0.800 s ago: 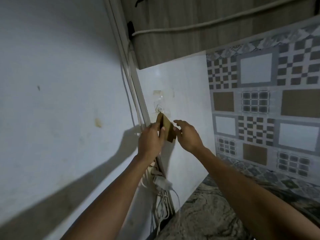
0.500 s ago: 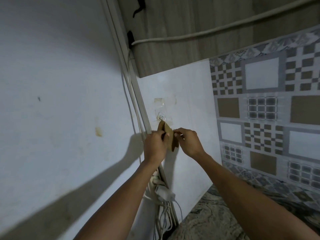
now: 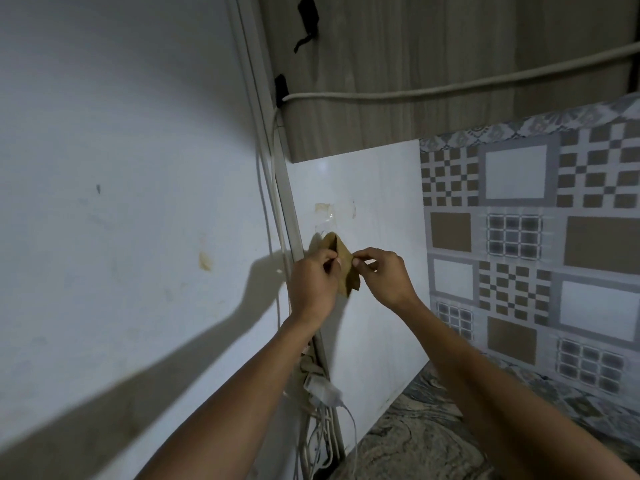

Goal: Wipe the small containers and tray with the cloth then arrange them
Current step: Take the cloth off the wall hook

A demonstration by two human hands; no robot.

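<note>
Biggest thing in my feed is the plain white wall (image 3: 121, 168) filling the whole left half of the frame, with arm shadows across it. Top centre and top right is a wood-grain cabinet (image 3: 433, 39) with a pale cable (image 3: 450, 89) running across its front. Right side is a patterned tile wall (image 3: 519, 244), brown and grey squares and checkers. A glossy white panel (image 3: 377, 188) sits in the middle of the frame between those two walls. Lower right corner you get a slice of marbled stone tabletop (image 3: 415, 448). Bottom centre there's a white plug and a bundle of wires (image 3: 323, 393) hanging along the corner trim. Both arms reach up from the bottom to mid-frame. The left hand (image 3: 313, 285) has its fingers curled around a small brown cloth (image 3: 344, 271), and the right hand (image 3: 386, 275) pinches the cloth's right edge with thumb and fingers (image 3: 370, 253). The cloth is up against the white panel, just under some old tape residue (image 3: 334, 211).
</note>
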